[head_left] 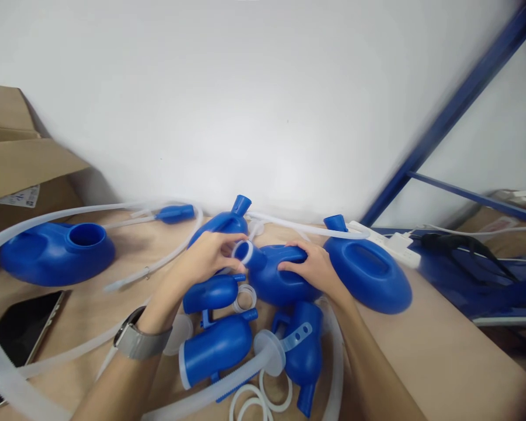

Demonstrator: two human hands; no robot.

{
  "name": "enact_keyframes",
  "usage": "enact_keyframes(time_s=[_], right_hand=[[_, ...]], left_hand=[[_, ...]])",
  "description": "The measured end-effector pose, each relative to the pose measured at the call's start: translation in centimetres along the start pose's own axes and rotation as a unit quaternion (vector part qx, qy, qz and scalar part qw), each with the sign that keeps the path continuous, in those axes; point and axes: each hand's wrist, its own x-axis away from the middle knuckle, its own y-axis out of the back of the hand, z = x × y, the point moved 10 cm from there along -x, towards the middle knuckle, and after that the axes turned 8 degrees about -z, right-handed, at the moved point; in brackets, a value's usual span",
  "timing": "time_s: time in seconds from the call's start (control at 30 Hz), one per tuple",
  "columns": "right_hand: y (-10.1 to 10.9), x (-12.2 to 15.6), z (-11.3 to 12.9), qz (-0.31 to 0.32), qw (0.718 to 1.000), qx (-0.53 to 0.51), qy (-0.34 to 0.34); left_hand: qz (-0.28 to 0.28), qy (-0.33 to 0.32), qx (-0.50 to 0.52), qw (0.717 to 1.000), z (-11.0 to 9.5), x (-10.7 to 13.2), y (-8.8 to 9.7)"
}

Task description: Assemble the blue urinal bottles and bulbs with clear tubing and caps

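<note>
A blue plastic bottle (pixel 277 279) lies on its side at the middle of the brown tabletop (pixel 433 345). My right hand (pixel 312 266) is closed over its handle and body. My left hand (pixel 210 255), with a silver watch on the wrist, pinches a white ring (pixel 242 251) at the bottle's open neck. Several smaller blue bottles (pixel 219 346) and loose white rings (pixel 245 297) lie just below my hands, with translucent white hoses (pixel 228 383) running among them.
A blue basin with a round opening (pixel 56 252) lies at the left, another (pixel 368 270) at the right. A dark phone (pixel 24 327) lies front left. A cardboard box (pixel 13 158) stands back left. A white power strip (pixel 390 241), black cables and blue shelf struts (pixel 456 105) are at the right.
</note>
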Motion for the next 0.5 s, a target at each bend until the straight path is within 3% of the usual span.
enact_keyframes(time_s=[0.5], right_hand=[[0.02,-0.25,0.63,0.046,0.998,0.032,-0.014]], left_hand=[[0.014,-0.021,-0.102,0.995,-0.91,0.29,-0.18]])
